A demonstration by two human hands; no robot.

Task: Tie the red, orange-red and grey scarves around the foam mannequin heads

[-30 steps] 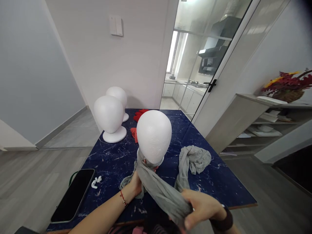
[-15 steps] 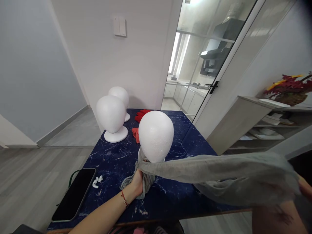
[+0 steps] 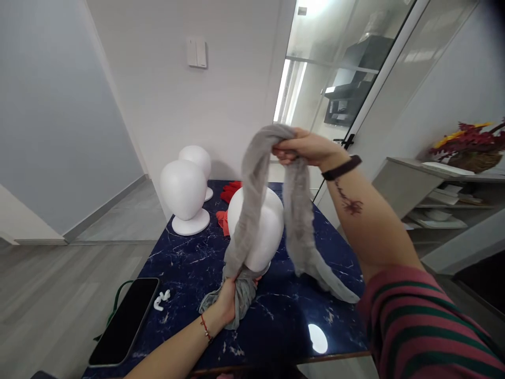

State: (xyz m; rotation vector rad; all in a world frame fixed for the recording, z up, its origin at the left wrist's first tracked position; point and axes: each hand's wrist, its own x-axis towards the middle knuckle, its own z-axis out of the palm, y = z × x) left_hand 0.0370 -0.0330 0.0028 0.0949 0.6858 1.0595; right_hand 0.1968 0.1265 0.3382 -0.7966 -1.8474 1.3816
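Note:
A white foam mannequin head (image 3: 262, 237) stands near the middle of the table. A grey scarf (image 3: 252, 195) lies about its neck and rises in a band across its front. My left hand (image 3: 228, 300) is closed on the scarf low at the neck, where the cloth bunches up; some of its fingers are hidden. Raised above and slightly right of the head, my right hand (image 3: 294, 147) grips the scarf too. From there a loose end drapes down on the right to the table top.
Two more white mannequin heads (image 3: 183, 189) stand at the back left. Red cloth (image 3: 231, 190) and an orange-red cloth (image 3: 223, 221) lie behind the middle head. A phone (image 3: 124, 321) and white earbuds (image 3: 161, 299) lie at the left of the dark blue marbled table (image 3: 181, 263).
My right hand has swung from the far right up and left, above the head, carrying the scarf. The stretched band now crosses the head's front. My left hand stays at the neck.

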